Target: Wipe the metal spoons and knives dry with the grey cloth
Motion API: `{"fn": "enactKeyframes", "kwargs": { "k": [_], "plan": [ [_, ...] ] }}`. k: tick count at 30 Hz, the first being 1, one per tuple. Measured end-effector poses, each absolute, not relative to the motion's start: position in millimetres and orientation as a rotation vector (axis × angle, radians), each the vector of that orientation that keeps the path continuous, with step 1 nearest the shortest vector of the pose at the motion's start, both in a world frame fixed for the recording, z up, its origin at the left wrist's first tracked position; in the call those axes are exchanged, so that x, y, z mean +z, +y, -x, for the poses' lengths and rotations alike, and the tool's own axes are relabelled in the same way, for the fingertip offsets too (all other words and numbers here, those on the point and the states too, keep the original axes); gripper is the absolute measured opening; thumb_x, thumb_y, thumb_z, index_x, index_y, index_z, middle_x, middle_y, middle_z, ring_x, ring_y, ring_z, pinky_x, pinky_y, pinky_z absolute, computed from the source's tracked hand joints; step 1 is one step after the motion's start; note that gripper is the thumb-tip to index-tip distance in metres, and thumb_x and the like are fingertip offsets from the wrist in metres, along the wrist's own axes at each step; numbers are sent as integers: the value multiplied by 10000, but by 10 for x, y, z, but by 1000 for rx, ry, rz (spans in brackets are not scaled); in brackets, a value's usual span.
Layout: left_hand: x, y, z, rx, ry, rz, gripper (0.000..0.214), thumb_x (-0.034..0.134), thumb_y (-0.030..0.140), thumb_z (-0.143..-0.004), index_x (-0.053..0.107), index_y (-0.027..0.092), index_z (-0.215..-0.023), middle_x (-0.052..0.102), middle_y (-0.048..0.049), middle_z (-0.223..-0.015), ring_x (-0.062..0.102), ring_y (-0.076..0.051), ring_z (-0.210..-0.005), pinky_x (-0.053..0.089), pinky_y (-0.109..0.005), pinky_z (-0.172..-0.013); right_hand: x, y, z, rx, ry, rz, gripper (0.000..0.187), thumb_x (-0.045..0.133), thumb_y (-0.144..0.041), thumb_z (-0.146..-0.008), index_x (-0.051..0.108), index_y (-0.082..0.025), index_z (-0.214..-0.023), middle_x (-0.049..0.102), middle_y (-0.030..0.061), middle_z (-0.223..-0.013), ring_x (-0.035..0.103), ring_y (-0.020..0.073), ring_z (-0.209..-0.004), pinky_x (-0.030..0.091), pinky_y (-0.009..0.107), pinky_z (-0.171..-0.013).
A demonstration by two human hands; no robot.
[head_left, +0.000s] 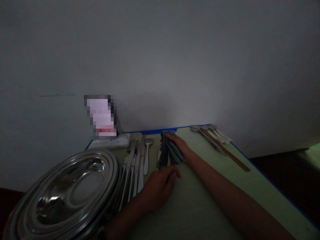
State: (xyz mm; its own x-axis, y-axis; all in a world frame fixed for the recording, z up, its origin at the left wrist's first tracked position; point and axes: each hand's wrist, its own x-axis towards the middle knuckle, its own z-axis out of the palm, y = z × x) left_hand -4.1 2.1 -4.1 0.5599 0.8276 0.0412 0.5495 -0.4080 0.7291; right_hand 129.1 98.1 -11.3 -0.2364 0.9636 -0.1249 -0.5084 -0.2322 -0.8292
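My right hand (180, 146) rests on a grey folded cloth (168, 150) at the far middle of the pale green table (200, 206), fingers curled over its top end. The cloth seems wrapped round a light utensil whose tip shows at its near end. My left hand (160, 185) lies just below the cloth's near end, fingers bent and pressed together on the table; what is under them is hidden.
Several steel knives and a spoon (136, 163) lie in a row left of the cloth. A stack of oval steel platters (67, 191) sits near left. Spoons and chopsticks (220, 143) lie far right. A white block (111, 141) stands by the wall.
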Motion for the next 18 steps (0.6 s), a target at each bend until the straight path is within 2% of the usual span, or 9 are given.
{"fn": "enactKeyframes", "kwargs": {
  "k": [9, 18],
  "plan": [
    [-44, 29, 43, 519, 1069, -2104, 252, 313, 251, -923, 560, 213, -958, 490, 53, -574, 506, -121, -551, 351, -226, -589, -173, 1031, -1305, 1690, -841, 798, 132, 541, -190, -702, 641, -149, -777, 703, 29, -693, 644, 143, -573, 538, 242, -554],
    [-38, 27, 42, 498, 1073, -2107, 253, 312, 241, -923, 560, 209, -965, 504, 49, -588, 516, -124, -566, 344, -225, -585, -161, 1035, -1305, 1700, -839, 813, 129, 517, -163, -719, 635, -138, -763, 706, 50, -695, 642, 147, -555, 542, 249, -544]
  ]
}}
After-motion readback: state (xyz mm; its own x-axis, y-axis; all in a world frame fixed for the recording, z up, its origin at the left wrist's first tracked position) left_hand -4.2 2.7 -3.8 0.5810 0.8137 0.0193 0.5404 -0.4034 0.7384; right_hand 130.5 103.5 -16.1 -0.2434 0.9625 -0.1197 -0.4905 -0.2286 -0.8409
